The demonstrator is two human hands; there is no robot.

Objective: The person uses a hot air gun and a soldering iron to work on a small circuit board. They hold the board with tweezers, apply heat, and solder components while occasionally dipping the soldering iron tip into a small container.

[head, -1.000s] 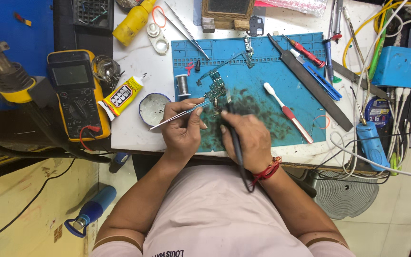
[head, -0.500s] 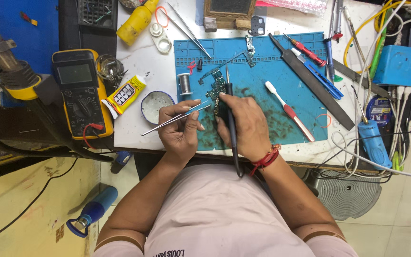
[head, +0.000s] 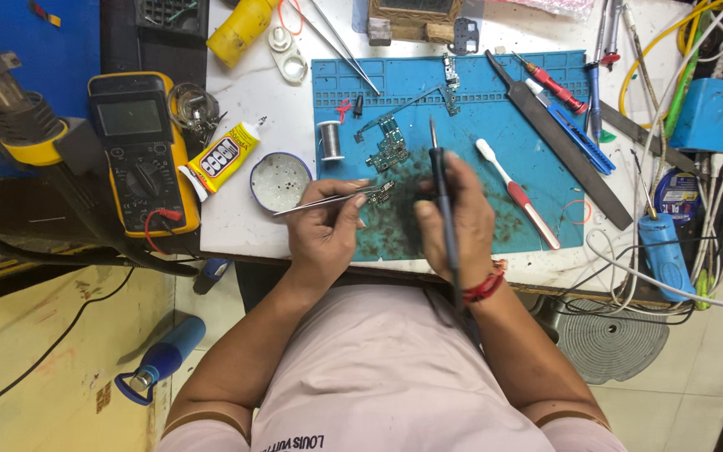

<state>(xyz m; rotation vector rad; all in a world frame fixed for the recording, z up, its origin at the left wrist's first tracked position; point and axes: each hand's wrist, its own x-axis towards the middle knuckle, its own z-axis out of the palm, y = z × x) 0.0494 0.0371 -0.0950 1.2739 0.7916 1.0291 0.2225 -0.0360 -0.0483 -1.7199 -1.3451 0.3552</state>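
A: What has changed near the bottom of the blue mat [head: 537,117]?

B: The right hand [head: 455,219] has turned — its soldering iron [head: 441,197] now stands upright in the frame, tip lifted toward mid-mat, no longer over the work a second ago. It looks like a pause between touches.

A: And the left hand [head: 325,230]?

B: Closed around the tweezers [head: 328,199], which point right and pinch a small circuit board piece [head: 381,193] at mid-frame, just left of the iron.

A: Hands together?

B: Near, not touching — each clamped on its own tool, wrists at the table edge.

A: Farther up?

B: More green boards [head: 388,149], a solder spool [head: 329,141], a toothbrush [head: 515,192] to the right.
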